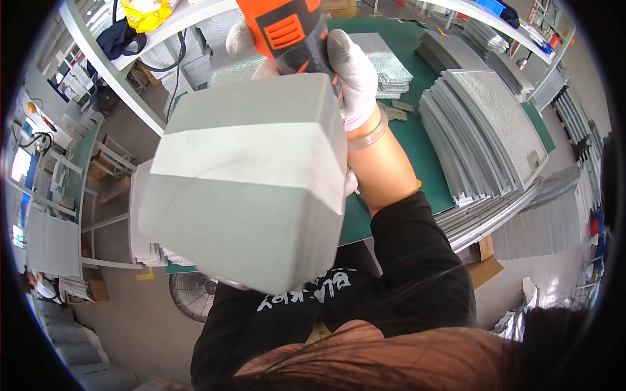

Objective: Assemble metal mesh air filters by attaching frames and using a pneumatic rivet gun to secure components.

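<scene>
At the top, an orange-and-black power drill (283, 32) rises upright in my gloved right hand (352, 78). Its thumb lies along the tool's right side. White gloved fingertips (240, 40) show at the tool's left; I cannot tell which hand they belong to. Very near the camera, a large pale grey block (244, 189) with bevelled faces fills the middle. It meets the dark lower part of the drill in view, but whether they are joined cannot be told. My left arm and most of my left hand are hidden behind it. A small pale tip peeks out at its right edge.
Curved perforated metal panels (476, 130) are stacked on the green worktable (417, 58) at right. Behind my right hand lies a stack of silvery sheets (385, 62). A white-framed shelf (176, 23) crosses overhead. A floor fan (192, 294) stands at lower left.
</scene>
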The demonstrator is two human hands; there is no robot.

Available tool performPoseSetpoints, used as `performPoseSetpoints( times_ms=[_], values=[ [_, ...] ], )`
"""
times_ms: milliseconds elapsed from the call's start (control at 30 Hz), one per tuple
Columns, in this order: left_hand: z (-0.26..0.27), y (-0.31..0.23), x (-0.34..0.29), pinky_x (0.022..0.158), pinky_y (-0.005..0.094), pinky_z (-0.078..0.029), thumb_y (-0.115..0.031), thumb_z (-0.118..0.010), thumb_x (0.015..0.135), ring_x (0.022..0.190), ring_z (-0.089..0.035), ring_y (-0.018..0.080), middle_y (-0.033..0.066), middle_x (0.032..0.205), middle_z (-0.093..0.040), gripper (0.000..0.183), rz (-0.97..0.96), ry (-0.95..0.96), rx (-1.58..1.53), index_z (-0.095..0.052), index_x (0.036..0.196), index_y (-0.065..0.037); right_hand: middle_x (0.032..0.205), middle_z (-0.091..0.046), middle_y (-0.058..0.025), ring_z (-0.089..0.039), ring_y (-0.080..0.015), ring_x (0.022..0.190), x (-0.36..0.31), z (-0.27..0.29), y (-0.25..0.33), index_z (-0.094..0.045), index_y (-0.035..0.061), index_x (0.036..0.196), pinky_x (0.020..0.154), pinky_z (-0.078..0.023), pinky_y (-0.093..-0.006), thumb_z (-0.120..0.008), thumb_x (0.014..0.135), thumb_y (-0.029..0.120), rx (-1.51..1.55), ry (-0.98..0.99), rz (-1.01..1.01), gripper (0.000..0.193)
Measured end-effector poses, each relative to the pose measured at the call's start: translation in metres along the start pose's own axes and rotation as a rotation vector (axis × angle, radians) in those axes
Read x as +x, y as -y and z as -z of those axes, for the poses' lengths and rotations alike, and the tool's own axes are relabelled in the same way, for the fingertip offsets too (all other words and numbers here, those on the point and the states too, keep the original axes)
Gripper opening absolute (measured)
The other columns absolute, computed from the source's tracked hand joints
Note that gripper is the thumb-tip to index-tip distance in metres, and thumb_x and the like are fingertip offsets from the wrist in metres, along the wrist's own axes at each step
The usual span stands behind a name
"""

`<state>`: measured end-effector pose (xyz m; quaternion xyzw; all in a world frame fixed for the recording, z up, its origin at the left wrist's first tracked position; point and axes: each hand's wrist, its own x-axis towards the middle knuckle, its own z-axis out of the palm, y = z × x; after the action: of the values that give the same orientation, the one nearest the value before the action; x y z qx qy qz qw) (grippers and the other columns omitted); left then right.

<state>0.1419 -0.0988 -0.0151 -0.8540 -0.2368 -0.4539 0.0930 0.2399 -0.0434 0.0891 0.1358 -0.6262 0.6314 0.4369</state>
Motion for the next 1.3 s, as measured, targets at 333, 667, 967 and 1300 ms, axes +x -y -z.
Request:
performPoseSetpoints(
  times_ms=[333,667,967,1300],
  values=[
    [-0.004,-0.005,-0.008,0.054,0.0371,-0.045,-0.017,-0.079,0.067,0.056,-0.059,0.0229,0.0046,0.064,-0.059,0.018,0.109,-0.023,-0.014,-0.062,0.068,-0.009,0.091,-0.060,-0.0122,-0.047,-0.0052,0.054,-0.018,0.009,-0.010,-0.040,-0.0059,0.141,0.040,-0.033,-0.0151,-0.057,0.095,0.053,0.191,-0.139,0.047,0.076],
    [-0.034,0.005,-0.038,0.061,0.0363,-0.045,-0.015,-0.077,0.066,0.061,-0.060,0.0189,0.0001,0.073,-0.065,0.021,0.127,-0.260,-0.169,-0.065,0.081,-0.011,0.097,-0.068,-0.0101,-0.067,-0.0165,0.069,-0.015,-0.002,0.035,-0.059,0.0049,0.123,0.056,-0.054,-0.0269,-0.055,0.099,0.044,-0.275,-0.786,0.331,0.046],
    [0.001,-0.004,-0.040,0.067,0.0411,-0.036,-0.022,-0.076,0.064,0.064,-0.049,0.0239,0.0005,0.062,-0.047,0.017,0.013,-0.189,0.009,-0.060,0.068,-0.018,0.077,-0.063,-0.0022,-0.059,-0.0116,0.057,0.009,-0.029,0.088,-0.062,0.0151,0.108,0.051,-0.049,-0.0230,-0.060,0.099,0.035,-0.194,-0.635,0.223,0.022],
    [0.122,-0.011,-0.295,0.070,0.0393,-0.050,-0.020,-0.067,0.075,0.068,-0.060,0.0269,0.0039,0.075,-0.060,0.016,-0.155,0.805,-0.343,-0.066,0.086,-0.010,0.093,-0.065,-0.0094,-0.061,-0.0124,0.070,-0.017,-0.044,0.061,-0.059,0.0077,0.108,0.058,-0.049,-0.0238,-0.053,0.101,0.041,-0.153,-0.555,0.202,0.034]
  ],
)
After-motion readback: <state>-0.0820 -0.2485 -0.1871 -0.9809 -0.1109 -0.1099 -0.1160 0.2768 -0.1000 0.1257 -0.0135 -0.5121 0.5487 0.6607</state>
